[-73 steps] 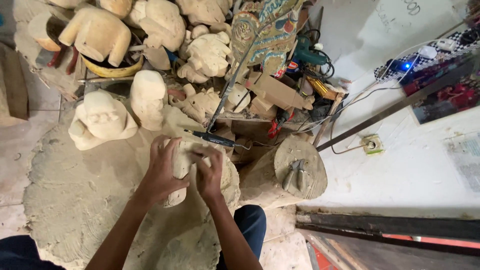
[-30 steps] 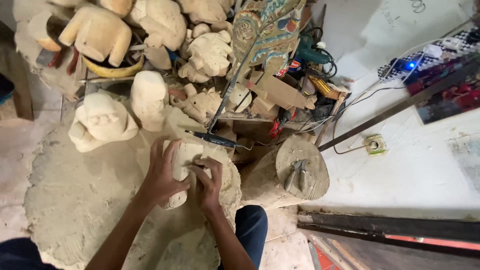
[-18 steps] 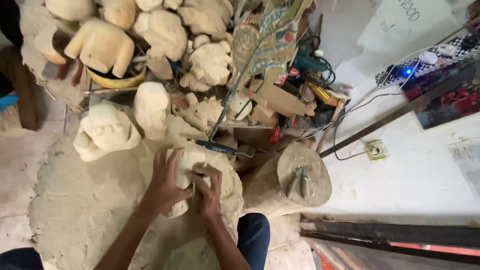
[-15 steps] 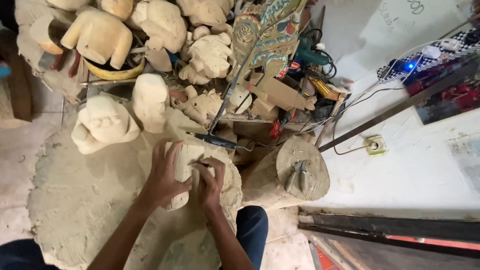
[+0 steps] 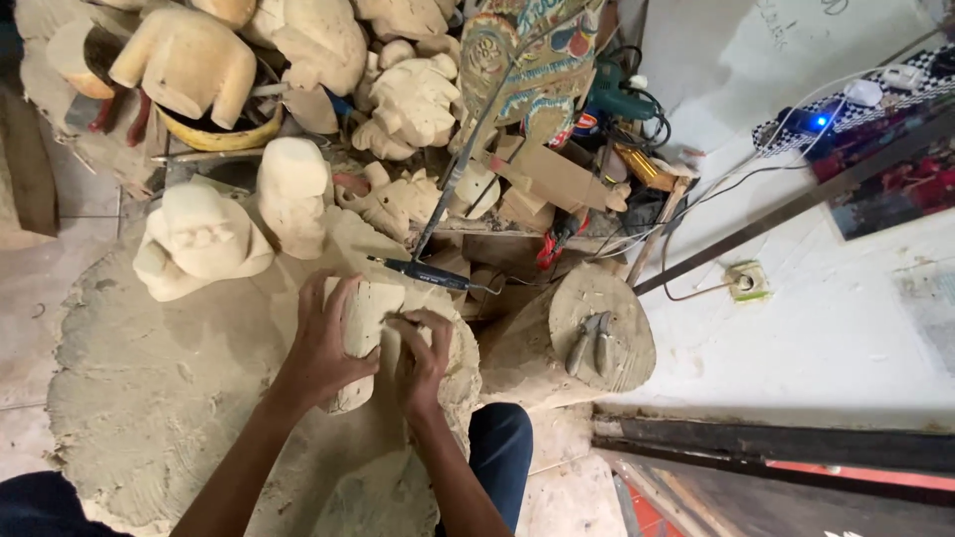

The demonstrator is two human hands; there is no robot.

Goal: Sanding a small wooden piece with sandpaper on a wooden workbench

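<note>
— Fingers first: your left hand (image 5: 323,343) has them spread and wrapped over the pale wooden carving (image 5: 363,333), gripping its left side. What of the other?

— Your right hand (image 5: 423,358) is curled, fingertips pressed together on the carving's right face. Whether they pinch a tool, I cannot tell. The carving rests on the sawdust-coated block (image 5: 199,398) in front of your knee (image 5: 502,452).

— Change since the earlier frames?

— Your grip and the carving's place match half a second ago. Only the view drifted slightly.

— Packages, labels, signs?

— None legible near your hands. A painted flat figure (image 5: 532,60) in blue, red and green stands at upper centre among unpainted carvings (image 5: 199,239). Pliers (image 5: 590,343) lie on the round stump (image 5: 597,333) to your right. A white wall socket (image 5: 744,281) sits beyond.
</note>
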